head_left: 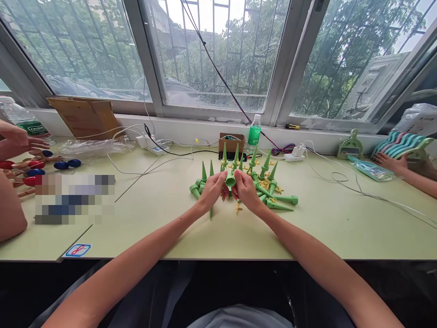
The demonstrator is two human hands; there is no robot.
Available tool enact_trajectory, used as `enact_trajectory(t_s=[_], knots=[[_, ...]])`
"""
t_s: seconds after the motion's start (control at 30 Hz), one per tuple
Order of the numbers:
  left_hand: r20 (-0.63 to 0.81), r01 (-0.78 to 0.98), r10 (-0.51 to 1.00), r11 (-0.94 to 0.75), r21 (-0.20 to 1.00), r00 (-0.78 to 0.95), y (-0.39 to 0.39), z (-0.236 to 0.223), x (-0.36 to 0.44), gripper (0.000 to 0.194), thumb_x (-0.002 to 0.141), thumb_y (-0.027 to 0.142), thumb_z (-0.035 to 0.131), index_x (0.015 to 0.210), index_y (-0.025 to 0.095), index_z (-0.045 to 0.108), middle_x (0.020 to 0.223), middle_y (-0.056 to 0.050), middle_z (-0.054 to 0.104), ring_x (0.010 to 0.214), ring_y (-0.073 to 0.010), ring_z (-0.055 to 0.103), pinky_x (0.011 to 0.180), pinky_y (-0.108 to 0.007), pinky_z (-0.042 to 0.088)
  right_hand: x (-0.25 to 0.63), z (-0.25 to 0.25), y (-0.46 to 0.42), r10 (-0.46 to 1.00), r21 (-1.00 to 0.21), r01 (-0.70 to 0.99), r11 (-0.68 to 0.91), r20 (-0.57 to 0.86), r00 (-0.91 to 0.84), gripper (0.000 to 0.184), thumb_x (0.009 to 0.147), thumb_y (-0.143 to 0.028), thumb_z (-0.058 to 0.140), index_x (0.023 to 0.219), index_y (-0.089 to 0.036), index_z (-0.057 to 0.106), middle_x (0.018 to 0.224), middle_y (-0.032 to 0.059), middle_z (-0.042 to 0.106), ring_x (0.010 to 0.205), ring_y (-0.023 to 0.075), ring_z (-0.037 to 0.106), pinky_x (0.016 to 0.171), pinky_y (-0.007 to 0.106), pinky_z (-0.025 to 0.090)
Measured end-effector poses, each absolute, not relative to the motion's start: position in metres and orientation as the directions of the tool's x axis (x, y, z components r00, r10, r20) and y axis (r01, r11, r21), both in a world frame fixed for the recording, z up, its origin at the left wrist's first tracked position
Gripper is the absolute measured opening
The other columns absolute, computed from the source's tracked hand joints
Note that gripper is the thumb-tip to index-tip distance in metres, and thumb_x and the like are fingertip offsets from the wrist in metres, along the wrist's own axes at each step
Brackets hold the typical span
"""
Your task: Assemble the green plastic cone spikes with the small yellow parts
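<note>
Between my two hands is a green plastic watering spike (231, 181), its round open end facing me. My left hand (214, 189) pinches it from one side, and my right hand (246, 187) has its fingers closed on the other side. What the fingertips press on behind the rim is hidden. Around and behind my hands are several green spikes (265, 167), some upright on their caps and some lying down. Small yellow valve pieces (266, 184) lie in a heap among them. One yellow valve (237, 207) lies apart, nearer me.
Behind the spikes stand a small cardboard box (232, 145) and a green-labelled bottle (254, 132). White cables (341, 177) trail over the right of the table (327, 228). At left, a person's hand (17, 139) is near red and blue pieces; at right, another person's hand (392, 161) touches stacked hangers (399, 145).
</note>
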State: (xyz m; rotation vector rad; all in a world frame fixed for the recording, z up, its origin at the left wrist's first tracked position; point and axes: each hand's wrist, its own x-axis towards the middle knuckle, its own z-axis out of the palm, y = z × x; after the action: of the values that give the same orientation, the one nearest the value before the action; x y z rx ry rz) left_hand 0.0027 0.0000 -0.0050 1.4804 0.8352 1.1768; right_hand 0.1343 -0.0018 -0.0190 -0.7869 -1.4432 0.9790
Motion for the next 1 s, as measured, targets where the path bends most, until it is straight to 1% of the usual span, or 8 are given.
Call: enact_trajectory(t_s=[0.1, 0.3, 0.5, 0.7, 0.87, 1.0], knots=[[0.265, -0.058, 0.925, -0.259, 0.964, 0.272, -0.0006, -0.0045, 0.0019, 0.042, 0.086, 0.057, 0.051, 0.073, 0.018, 0.047, 0.054, 0.003, 0.050, 0.042, -0.0108, 0.052, 0.035, -0.021, 0.038, 0.1345, -0.0195, -0.0017, 0.903, -0.910, -0.055, 0.411, 0.415, -0.113, 0.046, 0.090, -0.064, 0.042, 0.070, -0.023, 0.034, 0.040, -0.0102, 0.033, 0.030, 0.0081, 0.038, 0.032, 0.021, 0.026], [0.314, -0.016, 0.914, -0.321, 0.947, 0.258, -0.0017, -0.0041, 0.0011, 0.038, 0.086, 0.053, 0.054, 0.072, 0.019, 0.043, 0.053, 0.005, 0.045, 0.042, -0.0093, 0.051, 0.036, -0.019, 0.038, 0.1344, -0.0195, -0.0017, 0.917, -0.923, -0.053, 0.380, 0.384, -0.109, 0.048, 0.088, -0.067, 0.042, 0.069, -0.023, 0.034, 0.039, -0.0101, 0.032, 0.029, 0.0088, 0.038, 0.031, 0.022, 0.026], [0.331, 0.002, 0.908, -0.344, 0.939, 0.258, -0.0018, -0.0035, 0.0002, 0.036, 0.086, 0.051, 0.054, 0.072, 0.019, 0.043, 0.054, 0.005, 0.045, 0.042, -0.0093, 0.052, 0.036, -0.020, 0.037, 0.1344, -0.0166, -0.0031, 0.924, -0.929, -0.055, 0.365, 0.369, -0.103, 0.052, 0.086, -0.070, 0.042, 0.066, -0.023, 0.035, 0.038, -0.0089, 0.035, 0.030, 0.0092, 0.040, 0.031, 0.022, 0.028], [0.344, 0.009, 0.901, -0.359, 0.933, 0.265, -0.0027, -0.0009, 0.0003, 0.035, 0.085, 0.050, 0.057, 0.074, 0.020, 0.042, 0.055, 0.007, 0.041, 0.043, -0.0092, 0.052, 0.035, -0.020, 0.035, 0.1345, -0.0160, -0.0032, 0.926, -0.931, -0.053, 0.362, 0.366, -0.099, 0.051, 0.087, -0.069, 0.043, 0.066, -0.023, 0.036, 0.039, -0.0086, 0.036, 0.030, 0.0089, 0.040, 0.031, 0.022, 0.028], [0.344, 0.027, 0.899, -0.364, 0.931, 0.271, -0.0052, 0.0028, 0.0003, 0.034, 0.085, 0.048, 0.057, 0.074, 0.021, 0.040, 0.049, 0.008, 0.040, 0.040, -0.0094, 0.049, 0.037, -0.020, 0.035, 0.1345, -0.0167, -0.0030, 0.927, -0.932, -0.050, 0.360, 0.363, -0.097, 0.051, 0.087, -0.068, 0.043, 0.065, -0.023, 0.036, 0.038, -0.0085, 0.036, 0.030, 0.0091, 0.040, 0.031, 0.022, 0.028], [0.357, 0.040, 0.892, -0.382, 0.923, 0.278, -0.0071, 0.0042, 0.0002, 0.032, 0.085, 0.047, 0.057, 0.076, 0.020, 0.043, 0.046, 0.008, 0.042, 0.039, -0.0095, 0.048, 0.039, -0.021, 0.035, 0.1347, -0.0175, -0.0025, 0.930, -0.935, -0.043, 0.352, 0.355, -0.095, 0.051, 0.087, -0.069, 0.042, 0.065, -0.023, 0.037, 0.038, -0.0081, 0.037, 0.031, 0.0092, 0.039, 0.032, 0.023, 0.029]])
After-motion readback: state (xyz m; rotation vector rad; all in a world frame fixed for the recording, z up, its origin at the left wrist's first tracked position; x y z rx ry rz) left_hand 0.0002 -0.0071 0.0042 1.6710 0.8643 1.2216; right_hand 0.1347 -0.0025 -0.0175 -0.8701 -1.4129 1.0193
